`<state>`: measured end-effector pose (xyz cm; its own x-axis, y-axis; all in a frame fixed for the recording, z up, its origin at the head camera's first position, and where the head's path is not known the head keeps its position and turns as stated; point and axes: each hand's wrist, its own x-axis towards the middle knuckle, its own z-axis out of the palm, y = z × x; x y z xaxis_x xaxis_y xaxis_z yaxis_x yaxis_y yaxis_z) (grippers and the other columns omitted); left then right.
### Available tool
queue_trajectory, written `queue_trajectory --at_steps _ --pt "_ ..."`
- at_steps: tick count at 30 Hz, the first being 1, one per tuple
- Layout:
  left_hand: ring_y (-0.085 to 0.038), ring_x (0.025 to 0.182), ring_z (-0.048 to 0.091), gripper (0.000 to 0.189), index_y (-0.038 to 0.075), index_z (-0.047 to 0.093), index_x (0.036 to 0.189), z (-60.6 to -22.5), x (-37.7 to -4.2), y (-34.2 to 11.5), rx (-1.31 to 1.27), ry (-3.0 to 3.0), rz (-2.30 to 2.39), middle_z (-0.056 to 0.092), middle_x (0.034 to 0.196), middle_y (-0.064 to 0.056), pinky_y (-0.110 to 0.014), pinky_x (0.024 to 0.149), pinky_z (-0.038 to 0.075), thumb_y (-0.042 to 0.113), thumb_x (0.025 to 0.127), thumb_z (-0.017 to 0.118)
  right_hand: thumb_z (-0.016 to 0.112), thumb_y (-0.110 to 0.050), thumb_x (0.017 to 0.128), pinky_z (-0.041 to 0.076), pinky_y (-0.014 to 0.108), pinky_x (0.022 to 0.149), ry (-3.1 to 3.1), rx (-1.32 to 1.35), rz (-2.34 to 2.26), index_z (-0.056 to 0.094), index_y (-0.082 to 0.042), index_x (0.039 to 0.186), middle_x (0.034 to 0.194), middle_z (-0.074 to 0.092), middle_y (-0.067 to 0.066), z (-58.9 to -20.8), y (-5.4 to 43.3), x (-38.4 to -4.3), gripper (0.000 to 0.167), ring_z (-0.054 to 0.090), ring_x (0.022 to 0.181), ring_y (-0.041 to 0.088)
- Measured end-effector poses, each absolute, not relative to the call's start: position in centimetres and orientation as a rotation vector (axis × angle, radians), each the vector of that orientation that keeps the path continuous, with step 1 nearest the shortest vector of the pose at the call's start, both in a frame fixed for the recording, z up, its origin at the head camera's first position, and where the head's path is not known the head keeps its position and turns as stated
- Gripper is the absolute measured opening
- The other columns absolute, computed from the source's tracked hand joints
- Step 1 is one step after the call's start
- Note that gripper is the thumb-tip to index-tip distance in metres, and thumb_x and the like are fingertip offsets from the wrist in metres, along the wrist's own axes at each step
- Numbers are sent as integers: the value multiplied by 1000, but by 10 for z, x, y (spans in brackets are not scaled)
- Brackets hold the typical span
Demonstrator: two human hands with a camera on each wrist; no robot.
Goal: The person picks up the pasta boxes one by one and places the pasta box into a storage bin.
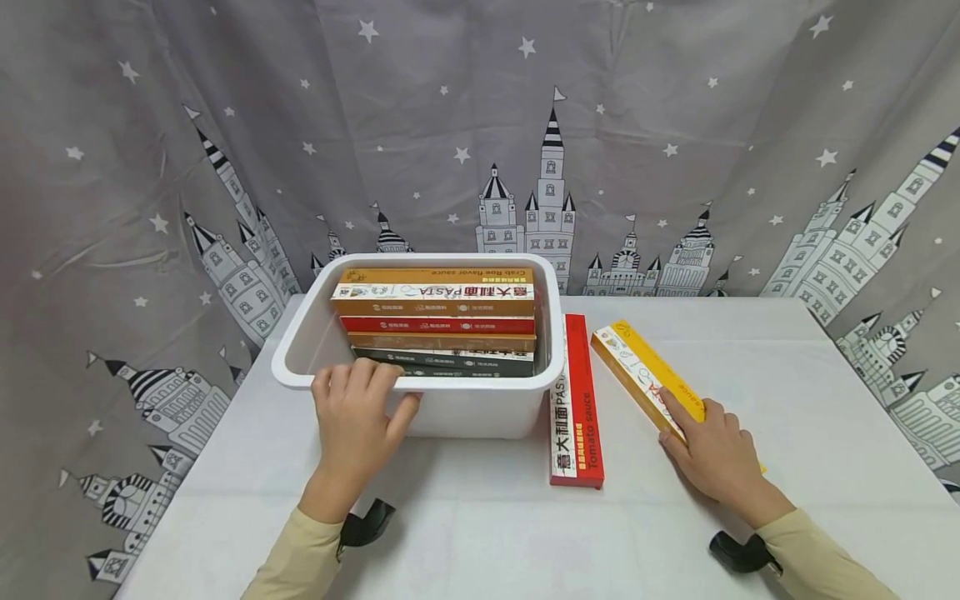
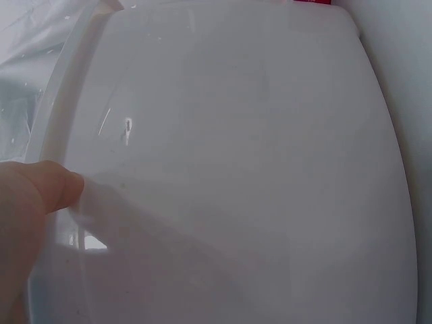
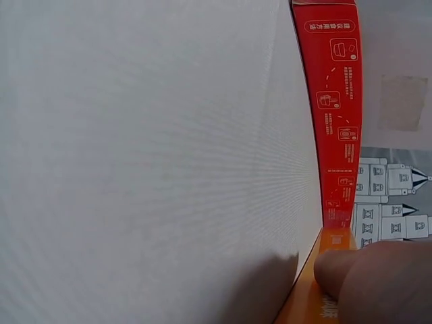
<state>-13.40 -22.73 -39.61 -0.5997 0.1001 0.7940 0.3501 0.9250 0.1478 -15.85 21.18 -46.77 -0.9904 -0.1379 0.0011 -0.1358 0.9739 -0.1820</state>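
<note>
A white plastic bin [image 1: 465, 412] stands at the middle left of the table, with several pasta boxes [image 1: 435, 307] on edge inside it. My left hand [image 1: 354, 433] grips its front rim, fingers over the edge and thumb [image 2: 64, 189] against the outer wall. On the right, a yellow pasta box [image 1: 645, 367] lies slantwise on the table. Its near end is between the thumb and fingers of my right hand [image 1: 716, 457], which partly covers it. In the right wrist view, the thumb [image 3: 337, 270] touches the box's orange side.
Between the bin and the yellow box lies a red tomato sauce pasta box [image 1: 585, 400], its far part close to the bin's right side. White cloth covers the table [image 1: 480, 517]. A grey curtain [image 1: 450, 100] with stars and castles hangs behind.
</note>
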Motion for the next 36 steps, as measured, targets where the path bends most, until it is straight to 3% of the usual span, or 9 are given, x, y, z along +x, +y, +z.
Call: queue_trajectory --at_steps 15,21,29,36 --pt "-37 81 48 25 6 65 91 -395 -134 -227 -322 -2174 -358 60 85 -15 -56 88 31 30 83 61 59 -32 97 47 67 80 3084 -255 -361 37 -17 157 130 44 46 -455 215 -161 66 54 105 58" --pt "-37 81 48 22 7 66 91 -395 -134 -227 -328 -2156 -376 60 85 -14 -56 88 32 26 81 63 59 -31 98 48 65 75 3102 -335 -418 37 -17 157 125 47 46 -440 221 -168 65 56 100 58" --pt "-39 81 48 27 5 65 92 -395 -135 -227 -322 -2178 -346 59 86 -16 -58 89 31 30 83 60 63 -28 97 49 59 67 3134 -496 -420 39 -17 157 121 51 43 -405 228 -182 66 58 95 53" --pt "-37 81 49 23 8 66 93 -396 -135 -227 -325 -2142 -367 61 86 -14 -57 88 32 26 80 63 59 -32 100 50 60 70 3104 -530 -337 34 -18 159 127 47 44 -365 227 -194 66 55 103 56"
